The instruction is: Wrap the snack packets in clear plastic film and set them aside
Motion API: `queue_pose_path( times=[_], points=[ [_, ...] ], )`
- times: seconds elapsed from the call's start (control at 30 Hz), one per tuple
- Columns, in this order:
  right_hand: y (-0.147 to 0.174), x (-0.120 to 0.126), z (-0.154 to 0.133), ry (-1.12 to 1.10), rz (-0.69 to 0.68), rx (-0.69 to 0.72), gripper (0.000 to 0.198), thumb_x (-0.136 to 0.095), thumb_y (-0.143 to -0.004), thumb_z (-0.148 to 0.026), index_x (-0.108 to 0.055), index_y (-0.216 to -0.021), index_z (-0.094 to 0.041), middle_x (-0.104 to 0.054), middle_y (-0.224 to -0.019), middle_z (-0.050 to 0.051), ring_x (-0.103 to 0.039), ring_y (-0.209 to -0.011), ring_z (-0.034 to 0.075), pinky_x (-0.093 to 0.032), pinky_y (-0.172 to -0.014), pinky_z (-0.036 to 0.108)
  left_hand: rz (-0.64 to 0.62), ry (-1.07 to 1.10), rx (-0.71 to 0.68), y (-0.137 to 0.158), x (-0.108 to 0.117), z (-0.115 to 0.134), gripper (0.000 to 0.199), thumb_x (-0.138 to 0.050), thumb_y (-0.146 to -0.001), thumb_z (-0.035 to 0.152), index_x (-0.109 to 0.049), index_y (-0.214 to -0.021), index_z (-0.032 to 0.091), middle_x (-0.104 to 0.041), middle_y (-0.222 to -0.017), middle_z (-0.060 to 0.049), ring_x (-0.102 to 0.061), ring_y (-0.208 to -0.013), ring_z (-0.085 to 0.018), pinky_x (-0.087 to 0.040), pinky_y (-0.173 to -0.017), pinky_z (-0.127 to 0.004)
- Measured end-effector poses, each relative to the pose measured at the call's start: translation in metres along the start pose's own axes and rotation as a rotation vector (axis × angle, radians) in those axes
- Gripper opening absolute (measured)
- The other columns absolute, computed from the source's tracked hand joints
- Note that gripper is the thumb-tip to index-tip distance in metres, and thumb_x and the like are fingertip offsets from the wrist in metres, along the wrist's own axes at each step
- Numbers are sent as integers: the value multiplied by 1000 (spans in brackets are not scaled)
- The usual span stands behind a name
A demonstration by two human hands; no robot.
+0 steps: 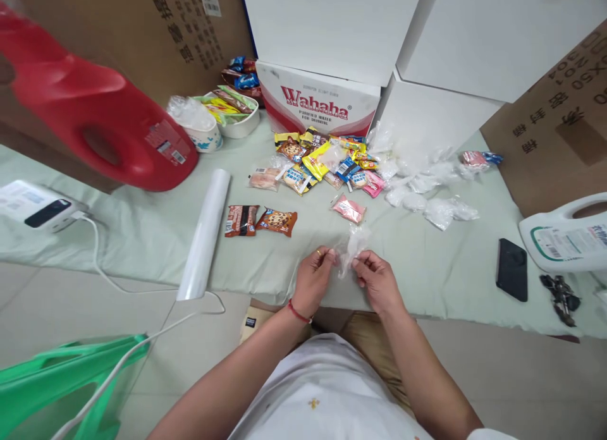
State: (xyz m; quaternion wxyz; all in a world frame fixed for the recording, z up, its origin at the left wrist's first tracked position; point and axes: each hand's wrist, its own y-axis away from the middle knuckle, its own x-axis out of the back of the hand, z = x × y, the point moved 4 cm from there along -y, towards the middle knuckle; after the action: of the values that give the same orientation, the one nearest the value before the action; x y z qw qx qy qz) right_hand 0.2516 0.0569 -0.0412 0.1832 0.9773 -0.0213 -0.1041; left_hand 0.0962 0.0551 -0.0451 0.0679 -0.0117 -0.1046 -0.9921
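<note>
Between my hands a clear plastic bag point(353, 244) is pinched above the table's front edge. My left hand point(313, 275) is closed on the bag's left side, thumb against the fingers. On its right side my right hand point(377, 279) pinches the same film. Just beyond the bag lies a pink wrapped snack point(349, 208). Two brown snack packets, one dark-banded point(241, 220) and one with a cookie picture point(277, 221), rest side by side to the left. Farther back is a pile of mixed snack packets point(322, 158).
Crumpled clear bags point(427, 187) lie right of the pile. A plastic roll point(203, 234), red jug point(109, 111), white device point(40, 206) and cable occupy the left. A phone point(512, 269), keys point(560, 301) and white bottle point(569, 231) are at right. A Wahaha carton point(317, 102) stands behind.
</note>
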Motion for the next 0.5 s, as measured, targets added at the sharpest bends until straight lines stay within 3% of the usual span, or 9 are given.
queue_pose_path(
  times=[0.2, 0.33, 0.43, 0.5],
  points=[
    [12, 27, -6, -53, -66, -115, 38, -90, -66, -43, -62, -76, -20, -51, -67, -4, -42, -60, 9, -32, -46, 18, 103, 247, 42, -10, 19, 2, 33, -69, -88, 47, -56, -75, 21, -56, -72, 4, -53, -70, -11, -44, -66, -23],
    [23, 33, -3, -139, -148, -203, 37, -88, -72, -41, -57, -77, -19, -62, -77, 0, -33, -51, 5, -17, -39, 16, -20, 687, 137, -10, 14, 11, 42, -85, -78, 45, -50, -78, 20, -67, -91, 1, -68, -86, -14, -54, -76, -25],
    [25, 33, -5, -178, -161, -150, 31, -87, -75, -37, -65, -87, -20, -69, -104, 4, -40, -55, 4, -23, -40, 16, -83, 871, 218, -8, 14, 18, 45, -89, -76, 38, -47, -79, 20, -72, -97, 0, -73, -83, -15, -57, -68, -24],
    [25, 28, -7, -228, -172, -150, 42, -91, -70, -31, -69, -105, -25, -68, -112, 3, -45, -58, 4, -28, -41, 15, -133, 911, 247, -7, 13, 22, 41, -87, -79, 33, -49, -79, 19, -74, -100, -3, -75, -85, -17, -59, -68, -24]
  ],
)
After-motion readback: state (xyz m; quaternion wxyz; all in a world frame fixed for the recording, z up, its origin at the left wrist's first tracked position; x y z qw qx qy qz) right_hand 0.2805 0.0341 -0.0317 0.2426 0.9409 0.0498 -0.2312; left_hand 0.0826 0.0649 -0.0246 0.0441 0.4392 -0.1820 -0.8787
